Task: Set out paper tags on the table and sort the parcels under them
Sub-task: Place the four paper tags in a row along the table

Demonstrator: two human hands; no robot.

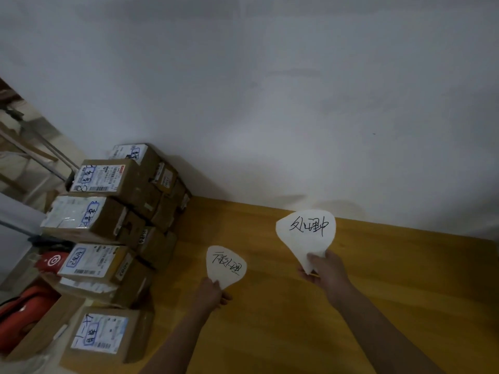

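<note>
While the parcels (118, 233) wait stacked left of the counter (378, 292), each hand's fingers pinch 1 paper tag by its lower tip, writing up, seemingly ready for laying out: left hand (212, 292), left tag (225, 267); right hand (328, 271), right tag (306, 234).

White wall (270, 90) at the back, red object (23, 311) far left.

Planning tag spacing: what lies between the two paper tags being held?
Only bare wooden table between the left-hand tag and the right-hand tag, seen in the head view.
</note>
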